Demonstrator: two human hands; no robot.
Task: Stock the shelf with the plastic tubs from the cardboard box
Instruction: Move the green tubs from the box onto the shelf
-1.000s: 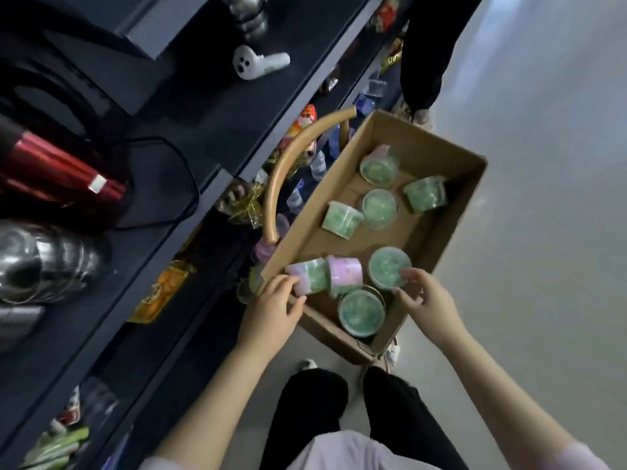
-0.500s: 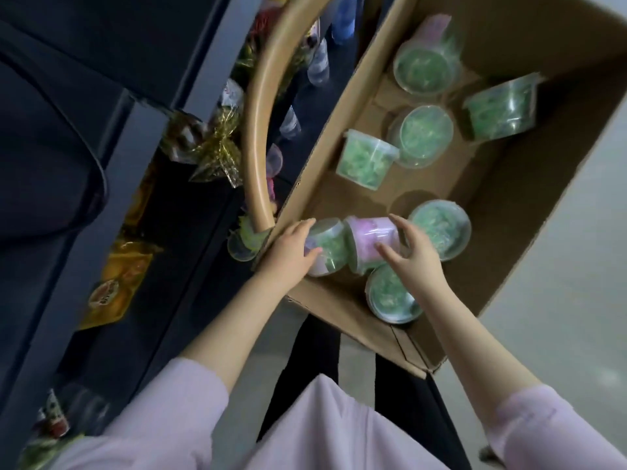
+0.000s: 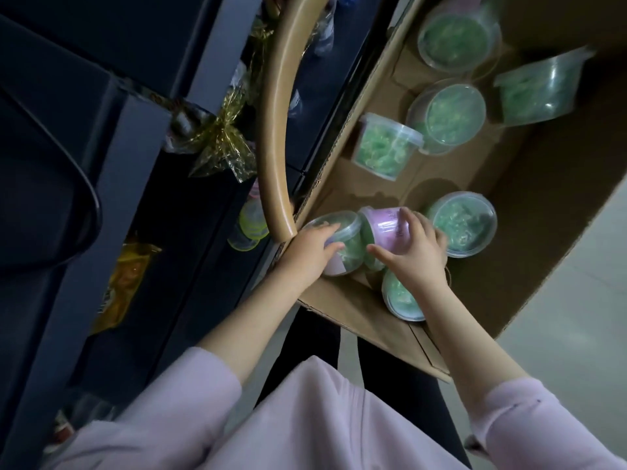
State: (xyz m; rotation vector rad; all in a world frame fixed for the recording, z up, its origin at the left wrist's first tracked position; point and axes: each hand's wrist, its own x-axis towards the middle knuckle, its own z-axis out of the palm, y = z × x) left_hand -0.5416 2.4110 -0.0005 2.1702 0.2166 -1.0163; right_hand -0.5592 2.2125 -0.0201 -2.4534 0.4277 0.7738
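Stocking looks far from done: eight plastic tubs lie in the cardboard box beside the shelf, the left hand curling its fingers round a clear green-filled tub, the right hand clasping the neighbouring lilac tub with fingers spread.

Dark shelf beside pale grey floor

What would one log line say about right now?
left hand: grips green tub | right hand: grips pink tub | both tubs: in box | stage: grasp
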